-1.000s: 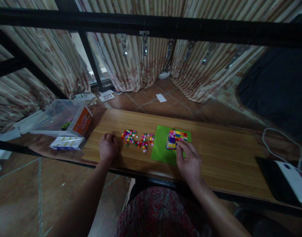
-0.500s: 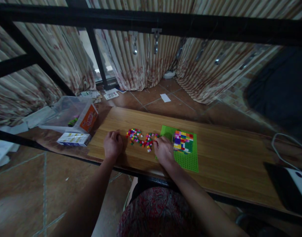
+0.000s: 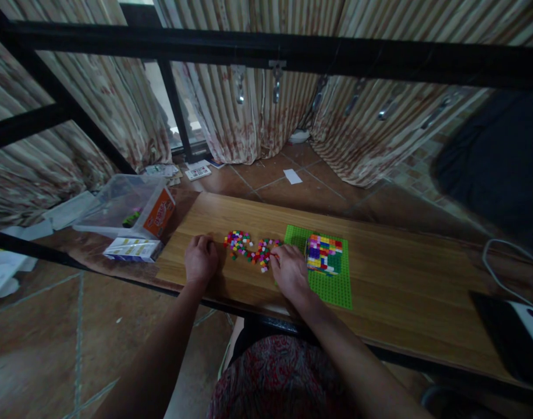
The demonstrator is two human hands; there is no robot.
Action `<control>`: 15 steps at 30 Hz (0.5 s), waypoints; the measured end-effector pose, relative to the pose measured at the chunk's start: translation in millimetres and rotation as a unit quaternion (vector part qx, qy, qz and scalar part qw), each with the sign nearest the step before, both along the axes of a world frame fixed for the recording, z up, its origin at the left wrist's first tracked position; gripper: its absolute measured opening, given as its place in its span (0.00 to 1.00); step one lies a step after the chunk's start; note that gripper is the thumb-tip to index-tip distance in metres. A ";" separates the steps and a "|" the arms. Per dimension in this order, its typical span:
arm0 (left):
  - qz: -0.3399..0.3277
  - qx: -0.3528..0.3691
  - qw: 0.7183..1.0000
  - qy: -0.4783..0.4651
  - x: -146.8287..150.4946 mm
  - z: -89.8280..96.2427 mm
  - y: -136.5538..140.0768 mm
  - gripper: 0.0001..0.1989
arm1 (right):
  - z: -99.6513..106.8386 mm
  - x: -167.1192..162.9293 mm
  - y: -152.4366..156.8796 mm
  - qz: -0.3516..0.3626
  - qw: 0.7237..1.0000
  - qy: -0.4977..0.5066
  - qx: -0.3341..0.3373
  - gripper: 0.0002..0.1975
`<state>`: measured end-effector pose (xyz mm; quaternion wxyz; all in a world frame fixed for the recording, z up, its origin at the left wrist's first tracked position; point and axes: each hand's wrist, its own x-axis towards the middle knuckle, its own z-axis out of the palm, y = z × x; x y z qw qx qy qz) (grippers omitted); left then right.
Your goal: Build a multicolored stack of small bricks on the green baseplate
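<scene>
Facing striped curtains (image 3: 231,125), a wooden table (image 3: 393,291) bears bricks (image 3: 237,237).

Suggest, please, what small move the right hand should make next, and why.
I would probably have the right hand's grip pinch a single brick from the loose bricks, if it has none yet; what it holds is hidden. It is already at their right edge, and the built block on the green baseplate lies just to its right.
</scene>
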<state>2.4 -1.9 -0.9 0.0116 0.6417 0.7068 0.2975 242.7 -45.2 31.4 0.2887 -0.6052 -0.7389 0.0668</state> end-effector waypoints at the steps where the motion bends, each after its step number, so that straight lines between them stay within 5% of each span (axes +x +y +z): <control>1: -0.002 0.002 1.000 0.002 -0.5 -0.5 0.2 0.12 | 3.0 1.5 -3.9 0.011 1.000 0.023 0.003 0.09; 7: -0.001 0.009 1.000 0.000 -3.6 -5.8 2.9 0.12 | 14.7 22.9 -34.2 0.026 0.988 0.150 0.004 0.12; 15: -0.007 0.012 1.000 0.008 -2.9 -1.0 2.1 0.11 | 17.4 81.5 -53.1 -0.085 0.977 0.195 0.027 0.12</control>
